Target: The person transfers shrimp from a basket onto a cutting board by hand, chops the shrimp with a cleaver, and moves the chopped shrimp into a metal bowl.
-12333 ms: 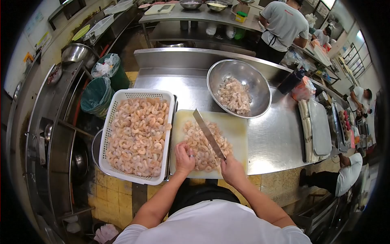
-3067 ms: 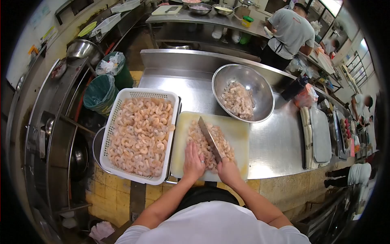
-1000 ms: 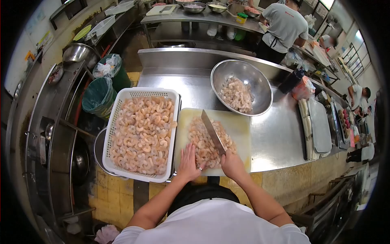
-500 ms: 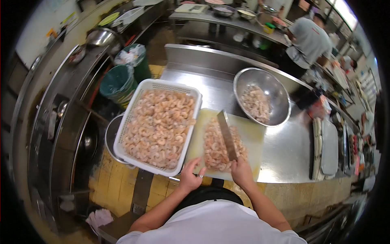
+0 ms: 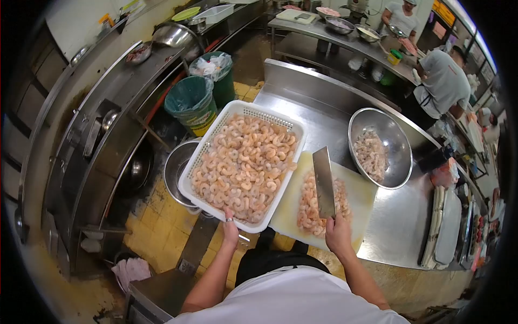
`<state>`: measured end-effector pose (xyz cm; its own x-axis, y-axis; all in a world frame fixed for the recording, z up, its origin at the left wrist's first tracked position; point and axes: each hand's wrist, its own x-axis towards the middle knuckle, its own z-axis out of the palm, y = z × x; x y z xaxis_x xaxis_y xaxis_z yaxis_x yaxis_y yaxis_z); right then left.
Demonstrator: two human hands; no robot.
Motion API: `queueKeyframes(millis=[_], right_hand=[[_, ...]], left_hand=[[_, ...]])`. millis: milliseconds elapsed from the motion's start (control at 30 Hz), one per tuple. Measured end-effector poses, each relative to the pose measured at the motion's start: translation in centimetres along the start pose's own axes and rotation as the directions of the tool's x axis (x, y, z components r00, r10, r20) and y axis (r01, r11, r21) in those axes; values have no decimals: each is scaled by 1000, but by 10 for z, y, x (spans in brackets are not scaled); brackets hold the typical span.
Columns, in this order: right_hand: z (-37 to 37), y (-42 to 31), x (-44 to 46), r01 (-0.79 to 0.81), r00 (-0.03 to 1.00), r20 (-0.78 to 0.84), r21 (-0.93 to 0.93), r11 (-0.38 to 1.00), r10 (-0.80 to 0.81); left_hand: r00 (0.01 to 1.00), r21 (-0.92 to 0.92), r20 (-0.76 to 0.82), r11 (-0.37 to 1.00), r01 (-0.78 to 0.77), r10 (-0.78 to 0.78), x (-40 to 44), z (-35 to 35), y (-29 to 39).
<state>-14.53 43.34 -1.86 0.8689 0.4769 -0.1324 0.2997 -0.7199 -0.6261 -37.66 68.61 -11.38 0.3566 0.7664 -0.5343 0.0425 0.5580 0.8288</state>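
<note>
My right hand (image 5: 338,233) is wrapped round the handle of a broad cleaver (image 5: 324,183), its blade pointing away from me over the shrimp pile (image 5: 308,208) on the pale cutting board (image 5: 367,200). To the left is a white perforated basket (image 5: 298,128) full of peeled shrimp (image 5: 243,162). My left hand (image 5: 230,225) is at the basket's near edge, with a ring showing and fingertips over the rim by the shrimp; its thumb is hard to make out. Behind the board, a steel bowl (image 5: 396,148) holds pale shrimp pieces (image 5: 370,155).
Under the basket's left side shows a round metal pot (image 5: 175,170). Green bins (image 5: 189,102) stand beyond the steel table (image 5: 329,89). Trays (image 5: 448,227) lie at the right. Two people (image 5: 445,81) (image 5: 402,21) are near the back counter (image 5: 345,40).
My left hand has left the board's near edge and moved to the basket's rim. The cleaver stays in my right hand. The whole view has turned left, so everything appears shifted right.
</note>
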Motion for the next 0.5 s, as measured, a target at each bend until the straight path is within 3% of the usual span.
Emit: queueKeyframes(millis=[133,233,333,433,500], right_hand=[[2,-2,-11,-27,999,-33,39,999,28],[7,8,-30,-53,997,-44,60,997,56],[20,20,-61,-45,995,-86,48,998,49],[29,23,-89,-50,993,-109,39,998,54],[35,21,-110,-65,992,-111,24,998,67]], left_hand=[[990,147,0,979,-141,143,6,2,-4],[989,82,34,986,-145,142,17,0,-11],[992,410,43,903,-124,117,18,-9,-11],[995,207,-1,974,-97,99,47,-14,-37],[995,248,41,964,-96,89,64,-27,-46]])
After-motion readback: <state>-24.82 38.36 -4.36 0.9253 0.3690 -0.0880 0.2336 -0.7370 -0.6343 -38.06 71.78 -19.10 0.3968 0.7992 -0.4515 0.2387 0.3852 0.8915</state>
